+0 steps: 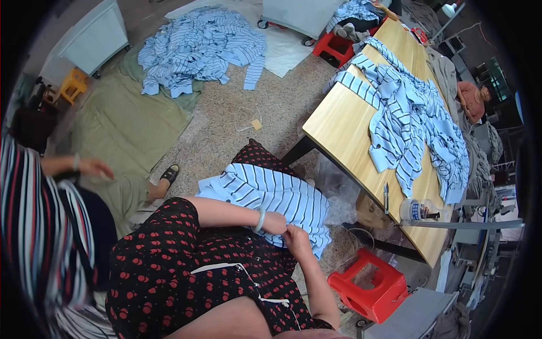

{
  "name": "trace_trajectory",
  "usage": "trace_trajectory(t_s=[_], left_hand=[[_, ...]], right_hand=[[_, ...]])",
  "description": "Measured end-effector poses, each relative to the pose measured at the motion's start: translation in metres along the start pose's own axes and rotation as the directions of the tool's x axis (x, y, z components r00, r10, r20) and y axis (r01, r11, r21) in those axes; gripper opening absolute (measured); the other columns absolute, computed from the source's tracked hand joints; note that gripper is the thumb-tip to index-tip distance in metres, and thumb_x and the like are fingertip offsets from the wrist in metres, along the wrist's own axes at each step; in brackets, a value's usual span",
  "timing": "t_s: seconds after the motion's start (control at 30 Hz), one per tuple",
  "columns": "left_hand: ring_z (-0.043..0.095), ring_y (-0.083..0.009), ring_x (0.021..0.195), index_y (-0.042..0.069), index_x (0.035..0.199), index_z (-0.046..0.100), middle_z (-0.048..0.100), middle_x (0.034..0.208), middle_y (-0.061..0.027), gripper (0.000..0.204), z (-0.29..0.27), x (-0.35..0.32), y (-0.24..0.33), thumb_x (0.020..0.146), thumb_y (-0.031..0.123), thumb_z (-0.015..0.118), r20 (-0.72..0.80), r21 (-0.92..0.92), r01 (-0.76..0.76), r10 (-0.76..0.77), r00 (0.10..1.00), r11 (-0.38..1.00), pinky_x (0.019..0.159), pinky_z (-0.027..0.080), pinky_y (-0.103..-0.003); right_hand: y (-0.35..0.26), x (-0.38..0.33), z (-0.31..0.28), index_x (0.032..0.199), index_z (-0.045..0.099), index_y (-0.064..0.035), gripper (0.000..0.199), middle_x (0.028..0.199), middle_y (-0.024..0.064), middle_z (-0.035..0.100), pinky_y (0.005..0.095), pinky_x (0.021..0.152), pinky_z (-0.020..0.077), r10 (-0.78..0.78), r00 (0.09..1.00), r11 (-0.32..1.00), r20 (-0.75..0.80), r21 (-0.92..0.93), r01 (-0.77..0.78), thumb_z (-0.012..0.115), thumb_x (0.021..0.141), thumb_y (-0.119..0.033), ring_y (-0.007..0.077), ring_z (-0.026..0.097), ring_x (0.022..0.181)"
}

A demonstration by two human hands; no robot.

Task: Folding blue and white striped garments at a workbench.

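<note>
A light-blue knit garment (pixel 271 192) with dark stripes lies spread across my lap. Over its near right part, my left hand (pixel 275 222), with a pale bangle on the wrist, is closed with fingers curled. My right hand (pixel 297 242) meets it fingertip to fingertip, in a pinch. Whatever sits between the fingers is too small or hidden to make out. Part of the garment hangs down past my knees on the right.
A wooden table (pixel 344 113) at the right bears striped garments (pixel 406 113), snips (pixel 386 198) and a tub (pixel 415 210). Red stools (pixel 370 285) stand near it. A garment heap (pixel 203 48) lies on the floor ahead. Another person (pixel 51 226) is close on my left.
</note>
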State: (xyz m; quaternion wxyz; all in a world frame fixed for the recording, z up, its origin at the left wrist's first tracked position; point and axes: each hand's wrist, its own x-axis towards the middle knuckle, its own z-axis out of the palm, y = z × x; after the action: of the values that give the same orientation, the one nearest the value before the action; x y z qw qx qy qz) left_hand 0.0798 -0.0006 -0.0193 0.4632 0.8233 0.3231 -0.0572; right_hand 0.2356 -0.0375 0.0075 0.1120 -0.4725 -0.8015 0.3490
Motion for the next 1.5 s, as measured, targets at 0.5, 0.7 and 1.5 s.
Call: trace_trajectory(t_s=[0.5, 0.7, 1.5], left_hand=[[0.056, -0.04, 0.074, -0.006, 0.074, 0.059, 0.057, 0.074, -0.0268, 0.03, 0.022, -0.01, 0.0, 0.073, 0.023, 0.051, -0.229, -0.183, -0.017, -0.025, 0.973, 0.983, 0.068, 0.044, -0.044], [0.056, -0.0401, 0.075, -0.007, 0.074, 0.058, 0.057, 0.076, -0.027, 0.027, 0.024, -0.01, 0.0, 0.073, 0.019, 0.047, -0.247, -0.223, 0.02, -0.076, 0.966, 0.975, 0.069, 0.044, -0.045], [0.053, -0.0398, 0.067, 0.002, 0.068, 0.051, 0.054, 0.068, -0.0209, 0.015, 0.014, -0.017, -0.001, 0.071, 0.015, 0.047, -0.446, -0.191, -0.052, -0.04, 0.894, 0.98, 0.061, 0.041, -0.048]], right_hand=[[-0.006, -0.006, -0.001, 0.081, 0.056, 0.0005, 0.009, 0.073, 0.0189, 0.057, 0.0379, 0.063, 0.0448, -0.016, 0.999, 0.999, -0.038, 0.029, 0.017, 0.053, 0.073, -0.002, 0.0342, 0.057, 0.072], [-0.006, -0.004, 0.0, 0.082, 0.057, 0.0006, 0.009, 0.075, 0.0193, 0.058, 0.0375, 0.063, 0.0456, 0.043, 0.995, 0.998, -0.089, 0.041, -0.04, 0.053, 0.075, -0.003, 0.0339, 0.057, 0.072], [-0.008, -0.006, 0.0, 0.082, 0.054, -0.0023, 0.01, 0.069, 0.0189, 0.056, 0.0373, 0.056, 0.0444, 0.197, 0.956, 0.95, -0.217, 0.282, -0.132, 0.05, 0.073, -0.003, 0.0341, 0.057, 0.065]])
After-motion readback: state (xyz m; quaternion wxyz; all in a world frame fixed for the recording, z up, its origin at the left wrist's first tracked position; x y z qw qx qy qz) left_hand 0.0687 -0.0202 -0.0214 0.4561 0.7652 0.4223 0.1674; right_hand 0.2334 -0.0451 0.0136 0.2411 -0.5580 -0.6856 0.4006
